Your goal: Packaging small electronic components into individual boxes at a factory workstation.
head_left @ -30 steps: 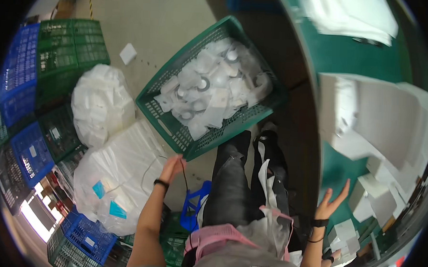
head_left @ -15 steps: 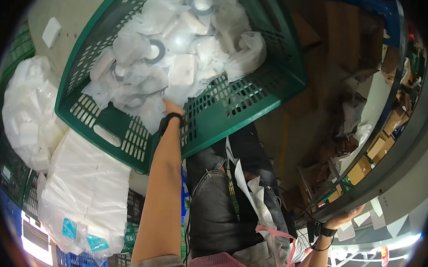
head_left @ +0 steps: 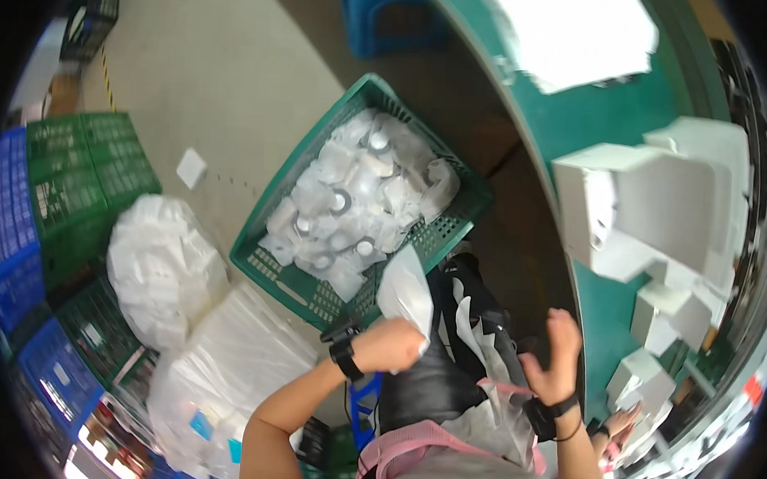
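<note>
My left hand (head_left: 387, 346) is closed on the lower end of a white, soft-looking pouch (head_left: 407, 285), which stands up over my thigh; what it contains I cannot make out. Below the far side of that pouch, a green perforated plastic crate (head_left: 289, 280) is on the floor. Inside it lie several white items wrapped in translucent bags (head_left: 364, 187), some showing round grey-and-white parts. My right hand (head_left: 555, 358) is raised beside the workbench edge, thumb and fingers apart, holding nothing.
A green-topped workbench (head_left: 598, 313) at right bears white box-like housings (head_left: 603, 206) and white sheets (head_left: 576, 38). Another person's hand (head_left: 622, 419) touches a white part there. Large bags (head_left: 164, 264) and stacked crates (head_left: 83, 162) stand left; a blue stool (head_left: 389, 21) is beyond.
My left hand has come out of the crate and back toward my body, now gripping a white pouch. The right hand has moved inward from the bench side. The crate looks farther off.
</note>
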{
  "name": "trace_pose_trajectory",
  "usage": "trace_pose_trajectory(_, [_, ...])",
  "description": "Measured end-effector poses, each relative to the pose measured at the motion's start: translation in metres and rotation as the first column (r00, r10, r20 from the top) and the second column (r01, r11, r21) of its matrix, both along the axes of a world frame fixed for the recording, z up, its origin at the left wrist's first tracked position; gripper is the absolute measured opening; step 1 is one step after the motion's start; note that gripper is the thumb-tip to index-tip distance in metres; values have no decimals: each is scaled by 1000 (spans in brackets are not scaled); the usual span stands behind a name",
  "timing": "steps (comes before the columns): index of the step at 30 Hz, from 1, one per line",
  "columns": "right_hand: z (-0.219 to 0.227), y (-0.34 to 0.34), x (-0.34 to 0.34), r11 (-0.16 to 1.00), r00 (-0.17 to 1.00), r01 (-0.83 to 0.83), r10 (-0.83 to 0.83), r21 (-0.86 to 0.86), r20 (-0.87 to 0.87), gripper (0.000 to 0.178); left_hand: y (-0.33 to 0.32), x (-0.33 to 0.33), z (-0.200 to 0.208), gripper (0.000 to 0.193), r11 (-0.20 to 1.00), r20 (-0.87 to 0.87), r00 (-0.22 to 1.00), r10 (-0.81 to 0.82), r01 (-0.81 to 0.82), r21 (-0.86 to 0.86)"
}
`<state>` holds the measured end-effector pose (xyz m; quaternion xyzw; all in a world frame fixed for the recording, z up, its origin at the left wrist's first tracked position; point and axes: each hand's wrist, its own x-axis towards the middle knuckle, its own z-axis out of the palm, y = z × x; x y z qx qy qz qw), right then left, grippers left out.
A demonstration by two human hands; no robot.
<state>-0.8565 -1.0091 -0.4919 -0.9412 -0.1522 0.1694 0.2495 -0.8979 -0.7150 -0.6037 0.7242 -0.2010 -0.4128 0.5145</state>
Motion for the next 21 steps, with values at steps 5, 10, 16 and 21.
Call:
trace_pose_trajectory(5, [58, 47, 17, 807, 806, -580, 588, 112, -65, 73, -36, 39, 154, 11, 880, 180, 936, -303, 347, -324])
trace_pose_trajectory(10, [108, -9, 16, 855, 853, -257, 419, 450, -311, 55, -57, 98, 214, 14, 858, -191, 936, -295, 171, -485])
trace_pose_trajectory(16, [128, -91, -28, 108, 663, 729, 137, 676, -736, 91, -137, 117, 217, 34, 899, -293, 956, -31, -101, -425])
trace_pose_trajectory(21, [88, -116, -75, -506, 615, 652, -85, 565, -784, 63, -222, 73, 184, 35, 913, -360, 931, -58, -96, -396])
